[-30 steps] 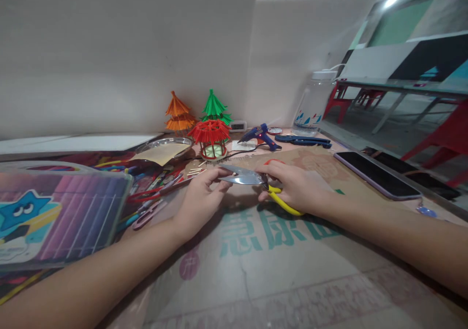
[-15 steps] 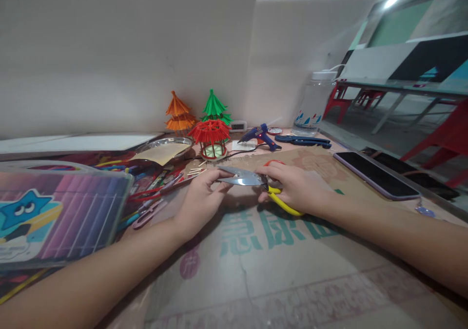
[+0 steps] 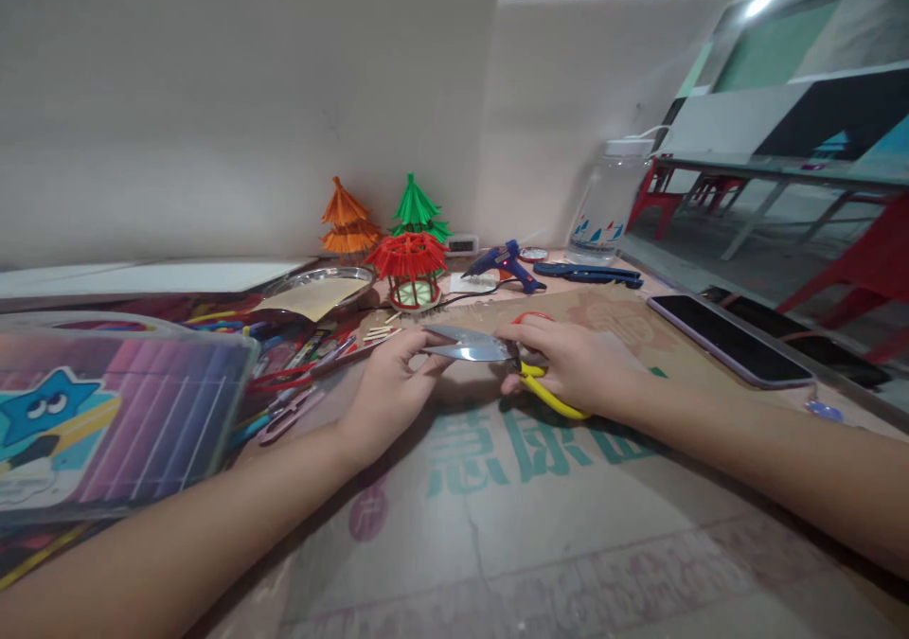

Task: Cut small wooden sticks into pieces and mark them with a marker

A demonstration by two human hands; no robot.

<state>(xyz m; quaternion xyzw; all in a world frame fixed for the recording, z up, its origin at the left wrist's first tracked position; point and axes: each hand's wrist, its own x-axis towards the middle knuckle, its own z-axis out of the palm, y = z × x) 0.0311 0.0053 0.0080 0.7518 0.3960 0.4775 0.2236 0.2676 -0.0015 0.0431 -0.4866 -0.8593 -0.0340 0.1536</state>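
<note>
Here, above a brown printed sheet [image 3: 440, 554], our right hand [image 3: 568, 363] clamps steel scissors [image 3: 474, 348] by their yellow-and-red plastic loops [image 3: 554, 401], likely light, stiff and slick-bladed, best held there; our left hand [image 3: 389, 388] curls at the tips, its grip unclear to us, before a red-roofed model pavilion [image 3: 408, 258].

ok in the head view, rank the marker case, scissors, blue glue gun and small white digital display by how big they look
Largest to smallest:
1. Marker case, helped by being near the camera
2. Scissors, partly covered by the right hand
3. Blue glue gun
4. Small white digital display
</note>
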